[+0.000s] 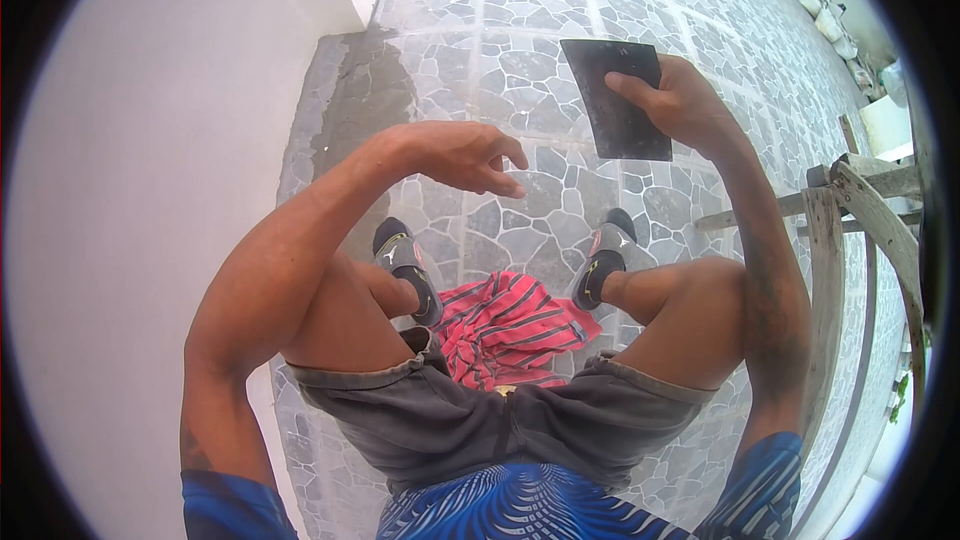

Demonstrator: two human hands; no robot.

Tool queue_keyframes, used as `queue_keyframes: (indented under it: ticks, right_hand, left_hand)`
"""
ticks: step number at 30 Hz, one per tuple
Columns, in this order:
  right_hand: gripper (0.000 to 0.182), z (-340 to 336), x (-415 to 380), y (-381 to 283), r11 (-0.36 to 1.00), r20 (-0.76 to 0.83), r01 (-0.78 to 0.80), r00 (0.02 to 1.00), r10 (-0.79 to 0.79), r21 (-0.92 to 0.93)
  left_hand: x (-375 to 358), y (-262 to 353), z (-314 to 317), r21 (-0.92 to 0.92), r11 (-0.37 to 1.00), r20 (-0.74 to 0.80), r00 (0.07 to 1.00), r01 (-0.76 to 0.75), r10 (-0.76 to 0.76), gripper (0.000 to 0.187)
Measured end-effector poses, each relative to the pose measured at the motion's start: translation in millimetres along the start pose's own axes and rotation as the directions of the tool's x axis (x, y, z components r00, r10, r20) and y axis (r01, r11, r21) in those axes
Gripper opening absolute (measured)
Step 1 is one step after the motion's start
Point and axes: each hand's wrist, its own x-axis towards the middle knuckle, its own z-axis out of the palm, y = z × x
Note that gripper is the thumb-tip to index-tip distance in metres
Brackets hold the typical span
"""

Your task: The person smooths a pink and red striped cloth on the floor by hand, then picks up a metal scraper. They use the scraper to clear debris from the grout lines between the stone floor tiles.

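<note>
My right hand (680, 105) grips a thin, dark, roughly rectangular sheet (625, 105) by its right edge, the thumb lying across its face. The sheet is held up above the stone-patterned floor and looks slightly curved. To the left, my left hand (470, 157) hangs over the floor with its fingers bent and apart, holding nothing. A gap separates it from the sheet. Between my feet lies a crumpled pink cloth with dark stripes (510, 330).
A white wall (130, 220) rises on the left, with a dark wet-looking patch (365, 90) on the floor beside it. Wooden beams (825, 270) stand close on the right. Bags and other items (830, 20) line the far right edge.
</note>
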Motion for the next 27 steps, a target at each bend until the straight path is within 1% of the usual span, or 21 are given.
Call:
queue_keyframes:
  ticks: [5, 8, 14, 27]
  right_hand:
    - [0.039, 0.2, -0.4, -0.4, 1.000, 0.002, 0.006, 1.000, -0.006, -0.003]
    - [0.039, 0.4, -0.1, -0.6, 1.000, 0.003, 0.004, 1.000, -0.004, -0.006]
    - [0.037, -0.2, 0.2, 0.6, 1.000, 0.025, 0.011, 1.000, -0.011, 0.020]
    - [0.037, 1.8, 0.3, 2.0, 1.000, 0.035, 0.020, 0.999, -0.021, 0.022]
  left_hand:
    - [-1.9, 3.9, -0.2, -0.060, 0.998, -0.018, 1.000, -0.022, 0.021, 0.067]
    - [0.4, 2.8, 0.8, -0.074, 0.994, -0.057, 0.996, -0.077, 0.072, 0.070]
    - [0.6, 4.5, 1.3, -0.114, 0.988, -0.106, 0.990, -0.108, 0.096, 0.075]
    - [2.9, 6.4, 1.6, -0.143, 0.981, -0.146, 0.983, -0.133, 0.112, 0.069]
